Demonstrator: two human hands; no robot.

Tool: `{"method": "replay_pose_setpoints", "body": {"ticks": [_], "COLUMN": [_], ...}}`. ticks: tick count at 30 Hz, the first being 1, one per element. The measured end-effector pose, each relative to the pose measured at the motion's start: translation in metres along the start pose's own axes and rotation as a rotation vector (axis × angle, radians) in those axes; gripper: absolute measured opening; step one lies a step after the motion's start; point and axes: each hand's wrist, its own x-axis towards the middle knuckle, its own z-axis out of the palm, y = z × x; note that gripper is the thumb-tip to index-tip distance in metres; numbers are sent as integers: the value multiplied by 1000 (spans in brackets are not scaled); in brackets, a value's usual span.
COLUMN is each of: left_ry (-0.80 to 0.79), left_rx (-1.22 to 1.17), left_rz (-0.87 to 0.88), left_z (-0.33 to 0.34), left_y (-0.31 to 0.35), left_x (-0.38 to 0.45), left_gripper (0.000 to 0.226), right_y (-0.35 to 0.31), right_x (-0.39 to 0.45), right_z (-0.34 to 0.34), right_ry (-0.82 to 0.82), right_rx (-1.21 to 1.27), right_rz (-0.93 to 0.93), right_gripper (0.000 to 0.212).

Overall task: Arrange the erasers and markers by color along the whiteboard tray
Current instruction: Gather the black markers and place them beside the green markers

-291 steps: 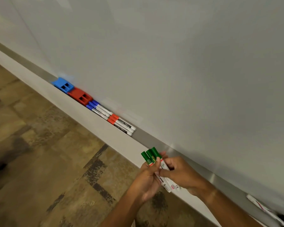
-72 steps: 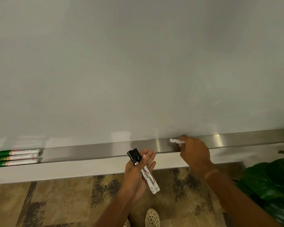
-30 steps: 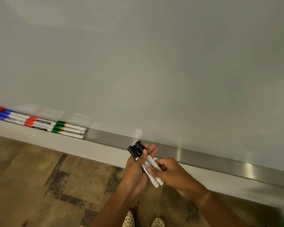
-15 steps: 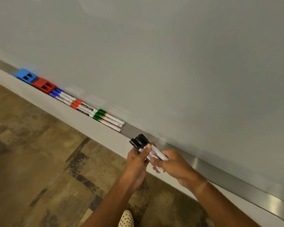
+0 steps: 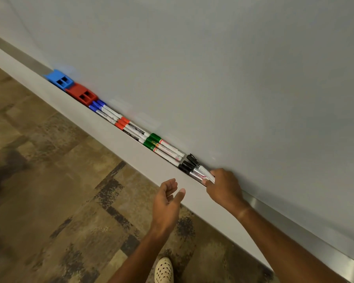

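On the whiteboard tray [image 5: 294, 227] lie, from left to right, a blue eraser [image 5: 59, 78], a red eraser [image 5: 81, 94], blue markers [image 5: 102, 110], red markers [image 5: 129, 127] and green markers [image 5: 164, 149]. My right hand [image 5: 223, 185] grips the white barrels of the black markers [image 5: 192, 167], which rest in the tray just right of the green ones, caps pointing left. My left hand [image 5: 168, 198] hovers in front of the tray's front face, fingers apart and holding nothing.
The whiteboard [image 5: 213, 68] fills the upper part of the view. Below is patterned brown carpet [image 5: 49, 201]. My shoe [image 5: 164, 270] shows at the bottom. The steel tray runs on bare to the lower right.
The black markers went from both hands into the tray beside the green ones. My left hand let go and opened; my right hand still holds their barrels.
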Motion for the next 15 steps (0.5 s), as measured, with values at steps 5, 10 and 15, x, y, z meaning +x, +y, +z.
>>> {"method": "replay_pose_setpoints", "body": {"ticks": [5, 10, 15], "left_ry": [8, -11, -19], "left_rx": [30, 42, 50], "left_rz": [-38, -48, -50], "left_z": [-9, -10, -8], "left_y": [-3, -2, -1], "left_x": [3, 5, 6], "left_gripper": [41, 40, 40], "right_y": [1, 4, 3], "right_x": [0, -4, -4], "right_z": [7, 7, 7], "right_ry": [37, 114, 106], "right_rx": [-119, -175, -273], "right_rz": [-9, -41, -101], "right_gripper": [20, 22, 16]}}
